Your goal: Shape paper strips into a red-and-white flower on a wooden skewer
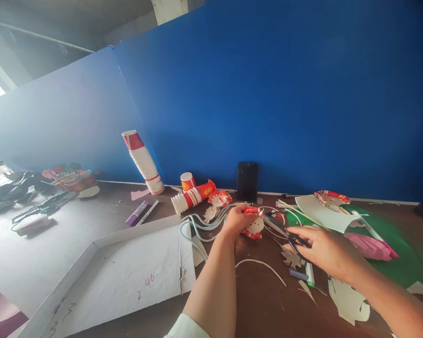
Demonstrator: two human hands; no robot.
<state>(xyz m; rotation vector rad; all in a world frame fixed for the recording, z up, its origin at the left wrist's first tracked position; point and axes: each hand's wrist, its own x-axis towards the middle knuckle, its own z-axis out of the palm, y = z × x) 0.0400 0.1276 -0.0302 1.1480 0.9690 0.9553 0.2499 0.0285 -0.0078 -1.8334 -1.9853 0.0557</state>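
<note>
My left hand (238,219) is closed on a cut paper cup (256,226), whose pale round base is fringed with red rolled strips. My right hand (320,245) grips a pair of scissors (277,227) by the dark handles. The blades point left and reach the cup's edge beside my left fingertips; whether they are parted I cannot tell. A looped pale cord (200,225) runs behind my left wrist. Below the scissors lies a jagged pale scrap (293,257). Another cut cup (218,199) with red curled edges rests farther back.
A shallow white box lid (127,277) lies at left. Behind stand a leaning cup stack (144,164) and a black phone (247,180) against the blue partition (268,94). Toppled red cups (193,196), a purple marker (137,212), pink paper (368,246) and paper scraps (348,300) surround the hands.
</note>
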